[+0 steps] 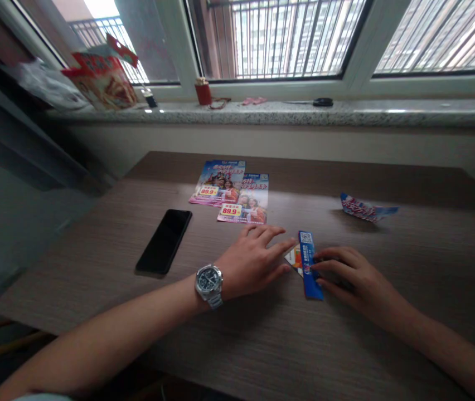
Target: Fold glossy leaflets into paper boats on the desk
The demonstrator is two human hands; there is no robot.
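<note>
A folded blue leaflet (pixel 309 266) lies on the wooden table (pixel 237 345) between my two hands. My left hand (pixel 251 260), with a steel watch at the wrist, rests flat with fingers stretched out, its fingertips touching the leaflet's left flap. My right hand (pixel 348 274) lies on the table to the right, its curled fingertips pressing on the leaflet's right edge. Farther back lie two flat flyers (pixel 233 190) that overlap. A folded paper boat (pixel 365 209) sits at the right.
A black phone (pixel 164 240) lies face up left of my left hand. The stone windowsill (pixel 304 114) behind the table carries a red cup (pixel 203 92), a red snack bag (pixel 103 81) and small items. The table's left edge drops off near the phone.
</note>
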